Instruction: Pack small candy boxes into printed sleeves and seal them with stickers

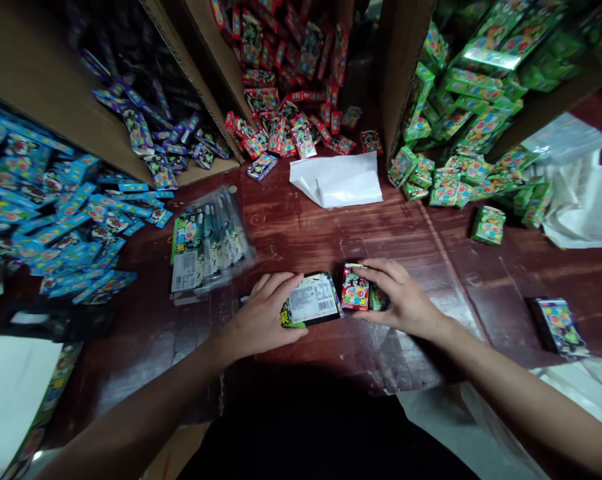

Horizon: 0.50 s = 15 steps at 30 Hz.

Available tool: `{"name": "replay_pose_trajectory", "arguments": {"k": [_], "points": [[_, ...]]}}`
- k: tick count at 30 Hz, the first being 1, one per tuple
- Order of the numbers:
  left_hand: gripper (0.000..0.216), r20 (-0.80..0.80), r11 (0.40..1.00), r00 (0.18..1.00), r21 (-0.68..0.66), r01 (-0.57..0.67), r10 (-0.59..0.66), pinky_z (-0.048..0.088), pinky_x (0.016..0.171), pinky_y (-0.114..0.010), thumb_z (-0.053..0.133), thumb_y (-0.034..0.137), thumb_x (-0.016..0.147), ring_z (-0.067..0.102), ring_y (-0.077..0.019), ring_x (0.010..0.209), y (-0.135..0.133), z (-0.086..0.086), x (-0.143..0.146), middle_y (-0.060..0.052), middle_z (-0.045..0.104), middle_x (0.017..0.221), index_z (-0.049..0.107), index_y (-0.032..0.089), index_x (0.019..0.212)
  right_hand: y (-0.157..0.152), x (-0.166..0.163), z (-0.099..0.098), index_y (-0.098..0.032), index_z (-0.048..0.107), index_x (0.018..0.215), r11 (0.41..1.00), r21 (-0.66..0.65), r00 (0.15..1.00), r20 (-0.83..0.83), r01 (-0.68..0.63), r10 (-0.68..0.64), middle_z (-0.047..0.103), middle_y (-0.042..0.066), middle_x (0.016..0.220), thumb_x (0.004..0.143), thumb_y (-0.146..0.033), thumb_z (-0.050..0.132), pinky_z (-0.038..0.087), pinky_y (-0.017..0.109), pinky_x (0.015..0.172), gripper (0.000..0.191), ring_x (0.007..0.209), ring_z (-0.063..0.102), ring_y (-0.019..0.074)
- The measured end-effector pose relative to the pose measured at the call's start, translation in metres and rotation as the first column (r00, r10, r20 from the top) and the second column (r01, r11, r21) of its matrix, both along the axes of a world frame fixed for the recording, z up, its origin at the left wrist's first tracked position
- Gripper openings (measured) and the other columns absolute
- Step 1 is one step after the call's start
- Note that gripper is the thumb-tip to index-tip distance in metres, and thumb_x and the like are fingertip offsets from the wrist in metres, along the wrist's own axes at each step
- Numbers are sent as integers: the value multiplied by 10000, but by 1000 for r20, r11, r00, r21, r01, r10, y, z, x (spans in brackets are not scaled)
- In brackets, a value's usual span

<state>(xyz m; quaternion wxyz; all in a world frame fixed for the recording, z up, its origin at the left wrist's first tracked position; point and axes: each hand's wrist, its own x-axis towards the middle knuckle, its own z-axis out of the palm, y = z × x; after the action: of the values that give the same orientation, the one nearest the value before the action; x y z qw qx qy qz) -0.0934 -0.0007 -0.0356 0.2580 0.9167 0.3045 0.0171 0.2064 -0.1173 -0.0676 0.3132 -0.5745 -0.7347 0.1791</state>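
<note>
My left hand is closed around a flat printed packet with a white barcode panel facing up. Just right of it, my right hand grips a small red box, with a green box partly hidden under the fingers. The red box and the packet's right end are close together over the table; whether they touch I cannot tell. To the left lies a stack of clear plastic packs with green and black printed cards.
Blue boxes pile up at the left. Open cartons along the back hold purple boxes, red boxes and green boxes. White paper lies mid-table; a small dark box sits at the right.
</note>
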Motion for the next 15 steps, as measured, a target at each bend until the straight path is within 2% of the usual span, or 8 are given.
{"name": "replay_pose_trajectory", "arguments": {"k": [2, 3, 4, 8, 11, 13, 15], "points": [[904, 2, 1000, 1000, -10, 3, -3, 383, 1133, -467, 804, 350, 708, 467, -297, 1289, 1, 1, -2, -94, 486, 1428, 363, 255, 1491, -1, -2, 1, -291, 465, 1464, 994, 10, 993, -34, 110, -110, 541, 147, 1383, 790, -551, 779, 473, 536, 1067, 788, 1268, 552, 347], [918, 0, 1000, 1000, -13, 10, -10, 374, 1137, -472, 808, 350, 704, 462, -299, 1295, 2, 2, -3, -93, 483, 1434, 355, 262, 1497, 0, -3, 1, -291, 471, 1458, 992, 2, 990, -61, 125, -125, 536, 149, 1383, 782, -550, 786, 475, 535, 1071, 789, 1270, 552, 348], [932, -3, 1000, 1000, -17, 20, -20, 367, 1138, -482, 811, 351, 698, 458, -303, 1300, 3, 2, -4, -91, 481, 1437, 348, 271, 1503, 1, -3, 2, -293, 471, 1456, 995, -15, 990, -91, 102, -103, 532, 148, 1388, 776, -547, 793, 475, 531, 1077, 794, 1279, 548, 346], [967, -1, 995, 997, -75, 72, -72, 377, 1125, -504, 805, 359, 691, 455, -316, 1304, 3, 2, -3, -83, 480, 1439, 322, 301, 1526, 6, -2, 3, -310, 456, 1469, 985, -99, 978, -167, -141, 123, 526, 131, 1435, 787, -515, 795, 435, 548, 1124, 789, 1343, 512, 334], [968, -2, 993, 998, -102, 60, -60, 392, 1126, -489, 801, 360, 700, 452, -310, 1312, 5, 3, -2, -76, 474, 1442, 314, 313, 1535, 6, 1, 2, -315, 445, 1479, 981, -111, 978, -160, -156, 138, 531, 122, 1448, 786, -507, 798, 301, 608, 1200, 801, 1371, 492, 336], [969, -5, 995, 999, -96, 34, -34, 390, 1132, -482, 810, 372, 698, 453, -307, 1315, 7, 4, -2, -74, 473, 1439, 323, 314, 1534, 4, 4, 3, -310, 445, 1477, 982, -114, 979, -158, -148, 130, 540, 120, 1441, 778, -509, 806, 219, 616, 1232, 812, 1378, 489, 327], [975, -9, 995, 999, -95, 33, -34, 385, 1135, -481, 818, 382, 690, 458, -307, 1311, 10, 5, -2, -77, 476, 1435, 332, 304, 1531, 3, 6, 4, -303, 452, 1469, 972, -125, 971, -158, -201, 181, 543, 117, 1442, 766, -527, 811, 174, 607, 1247, 820, 1376, 497, 312]]}}
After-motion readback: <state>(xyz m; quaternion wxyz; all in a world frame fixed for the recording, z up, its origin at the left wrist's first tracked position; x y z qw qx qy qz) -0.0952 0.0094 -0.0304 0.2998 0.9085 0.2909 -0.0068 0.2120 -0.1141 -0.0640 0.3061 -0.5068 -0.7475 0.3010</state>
